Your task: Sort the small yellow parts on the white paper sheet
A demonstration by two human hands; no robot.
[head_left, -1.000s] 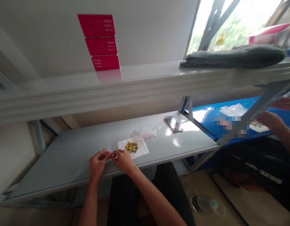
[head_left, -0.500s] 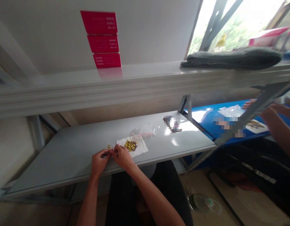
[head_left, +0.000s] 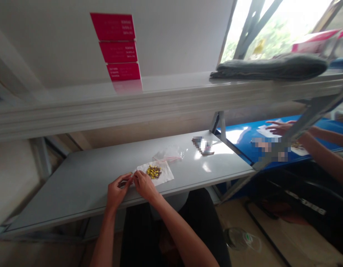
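Note:
On the grey table, my left hand [head_left: 117, 188] and my right hand [head_left: 144, 183] meet fingertip to fingertip. Both are closed in a pinch; whatever lies between the fingers is too small and hidden to make out. Just right of my right hand, a white sheet [head_left: 167, 173] lies flat, its left part covered by that hand. A pile of small yellow and dark brown pieces [head_left: 154, 171] rests on it. Behind the sheet is a crumpled clear plastic bag [head_left: 171, 154] with a pinkish edge.
A shelf [head_left: 160, 100] crosses above the table [head_left: 85, 178], carrying stacked red boxes [head_left: 118, 52] and a folded grey cloth [head_left: 268, 67]. A blurred-out item [head_left: 203, 145] lies on the right. Another person's hands [head_left: 282, 128] are over a blue table [head_left: 238, 135]. A clear jar [head_left: 238, 238] is on the floor.
My hands stay pinched together, having shifted slightly; the small yellowish bit seen beyond my fingertips is now mostly hidden. The other person's hand has moved left over the blue table.

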